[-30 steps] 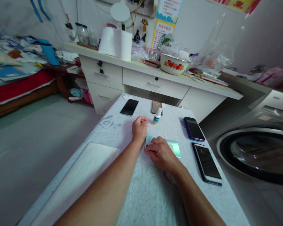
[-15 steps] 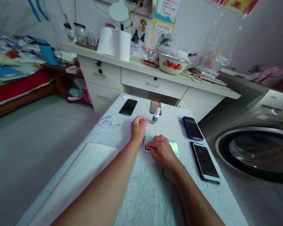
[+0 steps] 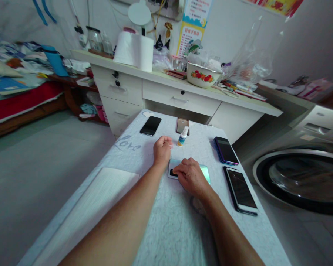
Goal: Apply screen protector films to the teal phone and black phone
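A silvery phone lies on the cloth-covered table with its shiny back up and its dark camera patch at the left end. Over its middle is my right hand, closed, with curled fingers touching the back beside the camera patch. Whatever those fingers may hold is hidden. My left hand rests in a loose fist on the table, just beyond the phone's left end; its inside cannot be seen. A small white spray bottle with a blue and yellow label stands upright to the right of my left hand.
A black phone and a brownish phone or case lie at the far end. Along the right edge are a purple-edged phone and a white-framed phone on a dark one. Beyond stands a white desk; a washing machine is at right.
My right fingers have shifted slightly right on the phone's back, showing a little more of the camera patch. My left hand stays in place.
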`<state>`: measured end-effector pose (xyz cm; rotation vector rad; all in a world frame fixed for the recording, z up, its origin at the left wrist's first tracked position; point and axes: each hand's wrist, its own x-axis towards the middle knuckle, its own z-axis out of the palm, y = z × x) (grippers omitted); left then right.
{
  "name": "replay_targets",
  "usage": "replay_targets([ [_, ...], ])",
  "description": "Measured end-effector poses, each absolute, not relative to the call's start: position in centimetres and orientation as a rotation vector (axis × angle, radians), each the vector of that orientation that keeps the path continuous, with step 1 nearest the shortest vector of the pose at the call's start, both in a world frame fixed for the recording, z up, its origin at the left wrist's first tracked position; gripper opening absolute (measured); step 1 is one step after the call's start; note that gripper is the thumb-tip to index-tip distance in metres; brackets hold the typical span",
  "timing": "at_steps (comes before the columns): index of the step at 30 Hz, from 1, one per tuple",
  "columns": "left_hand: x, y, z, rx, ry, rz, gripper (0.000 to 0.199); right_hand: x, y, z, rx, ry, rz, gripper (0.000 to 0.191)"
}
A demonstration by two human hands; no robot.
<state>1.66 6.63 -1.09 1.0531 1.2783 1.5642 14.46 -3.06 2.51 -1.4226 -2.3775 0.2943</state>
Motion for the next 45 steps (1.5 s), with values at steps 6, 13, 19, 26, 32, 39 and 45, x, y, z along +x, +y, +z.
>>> replay_targets([
  [6, 1.66, 6.51, -0.84, 1.061, 1.265, 1.576, 0.017, 14.39, -3.18, 2.64, -1.418, -2.389, 0.292, 0.023],
  [13, 1.62, 6.35, -0.62, 1.051, 1.272, 1.57, 0.016, 14.42, -3.14, 2.74, -1.471, -2.375, 0.277, 0.023],
  [19, 1.64, 6.49, -0.85, 1.054, 1.264, 1.568, 0.016, 14.39, -3.3, 2.81, -1.44, -2.389, 0.294, 0.022],
  [26, 1.66, 6.53, -0.88, 1.054, 1.273, 1.564, 0.017, 14.32, -3.31, 2.99, -1.467, -2.392, 0.288, 0.023],
  [32, 1.67, 6.59, -0.93, 1.056, 1.279, 1.564, 0.017, 14.39, -3.29, 3.07, -1.482, -2.378, 0.272, 0.021],
  [39, 1.65, 6.51, -0.78, 1.064, 1.284, 1.566, 0.017, 14.54, -3.18, 2.74, -1.474, -2.367, 0.259, 0.022],
  [45, 1.67, 6.63, -1.17, 1.066, 1.276, 1.563, 0.017, 14.45, -3.24, 2.9, -1.482, -2.377, 0.262, 0.022],
])
